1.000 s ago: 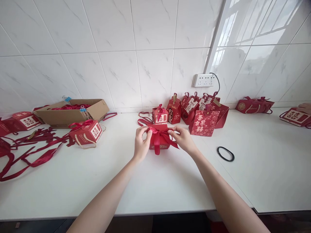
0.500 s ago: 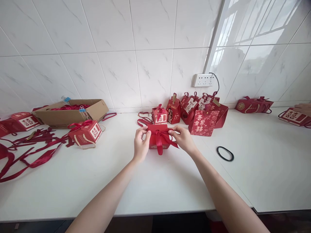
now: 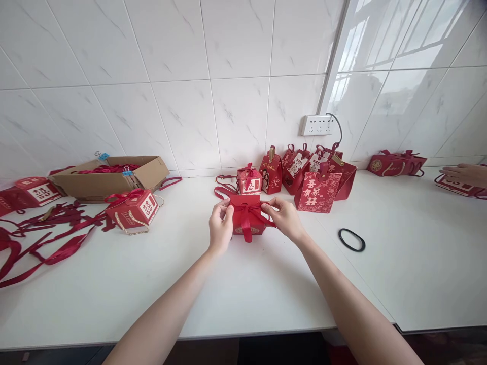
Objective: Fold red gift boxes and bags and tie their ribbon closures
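Note:
A small red gift box [image 3: 246,205] with a red ribbon bow [image 3: 248,219] stands on the white counter [image 3: 243,289] in the middle of the view. My left hand [image 3: 220,227] pinches the left loop of the bow. My right hand [image 3: 284,218] pinches the right loop. Both hands sit against the box's sides, fingers closed on the ribbon. The ribbon's tails hang down the box's front.
Behind the box stand several red gift boxes and bags [image 3: 318,191]. A cardboard carton [image 3: 110,177], a red box with rope handle [image 3: 133,208] and loose red ribbons [image 3: 45,243] lie at left. A black band [image 3: 352,239] lies at right. Another person's hand [image 3: 466,173] touches a red box at far right.
My hands have drawn slightly closer to the box while holding the bow loops. The other person's hand at far right has reached further over its red box.

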{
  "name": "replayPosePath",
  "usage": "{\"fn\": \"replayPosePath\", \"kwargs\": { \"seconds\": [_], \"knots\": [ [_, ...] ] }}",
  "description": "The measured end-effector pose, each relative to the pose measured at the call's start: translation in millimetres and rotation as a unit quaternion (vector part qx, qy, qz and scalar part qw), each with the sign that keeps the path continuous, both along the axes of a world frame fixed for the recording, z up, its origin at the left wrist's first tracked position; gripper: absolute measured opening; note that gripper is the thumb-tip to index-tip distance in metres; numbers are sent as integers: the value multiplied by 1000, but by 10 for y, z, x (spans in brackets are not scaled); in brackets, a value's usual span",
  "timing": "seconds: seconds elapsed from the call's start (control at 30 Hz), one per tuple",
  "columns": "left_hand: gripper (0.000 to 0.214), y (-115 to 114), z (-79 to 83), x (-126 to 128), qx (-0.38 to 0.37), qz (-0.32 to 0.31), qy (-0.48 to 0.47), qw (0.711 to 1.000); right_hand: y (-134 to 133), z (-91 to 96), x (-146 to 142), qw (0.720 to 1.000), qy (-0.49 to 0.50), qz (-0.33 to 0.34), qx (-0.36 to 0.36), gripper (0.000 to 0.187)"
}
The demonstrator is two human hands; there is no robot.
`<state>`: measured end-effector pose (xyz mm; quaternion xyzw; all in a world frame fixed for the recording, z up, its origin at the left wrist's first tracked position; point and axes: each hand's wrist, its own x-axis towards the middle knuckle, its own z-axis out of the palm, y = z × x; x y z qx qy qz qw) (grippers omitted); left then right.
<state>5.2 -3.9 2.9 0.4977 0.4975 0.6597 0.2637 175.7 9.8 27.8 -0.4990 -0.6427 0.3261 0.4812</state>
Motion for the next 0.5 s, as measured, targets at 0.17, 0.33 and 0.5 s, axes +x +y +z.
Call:
{"fn": "replayPosePath", "kwargs": {
  "seconds": [0.17, 0.33, 0.5],
  "knots": [
    [20, -23, 32, 49, 2, -11, -11, 1000, 12, 5, 11, 1000, 6, -19, -3, 26],
    [19, -15, 2, 86, 26, -11, -1, 1000, 72, -36, 54, 998, 55, -20, -27, 25],
    [23, -18, -29, 89, 31, -8, 4, 999, 69, -29, 57, 993, 103, -17, -59, 28]
  ]
}}
